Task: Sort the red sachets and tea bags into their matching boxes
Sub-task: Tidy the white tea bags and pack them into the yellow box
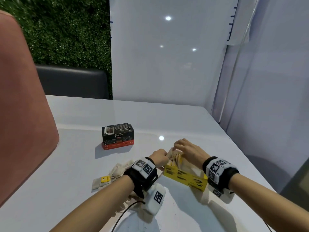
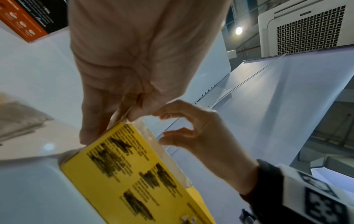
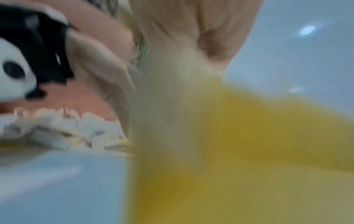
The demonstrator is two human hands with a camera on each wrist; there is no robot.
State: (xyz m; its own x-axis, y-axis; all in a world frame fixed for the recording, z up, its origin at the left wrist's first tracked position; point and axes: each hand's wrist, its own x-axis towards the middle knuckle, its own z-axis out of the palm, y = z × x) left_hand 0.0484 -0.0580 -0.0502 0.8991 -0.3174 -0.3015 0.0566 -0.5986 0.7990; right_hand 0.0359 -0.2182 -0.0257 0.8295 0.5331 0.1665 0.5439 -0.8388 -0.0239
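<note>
Head view: yellow box (image 1: 185,179) lies lengthwise, running near-right to far-left.

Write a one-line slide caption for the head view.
Both hands, left hand and right hand, tuck tea bags into the yellow box; more tea bags wait beside the black box.

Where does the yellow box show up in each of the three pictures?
Head: yellow box sits low, right of centre, between both wrists.
Left wrist: its printed side fills the bottom centre.
Right wrist: a yellow blur, lower right.
Shared landmark: the loose tea bags, far left, lower left.
</note>
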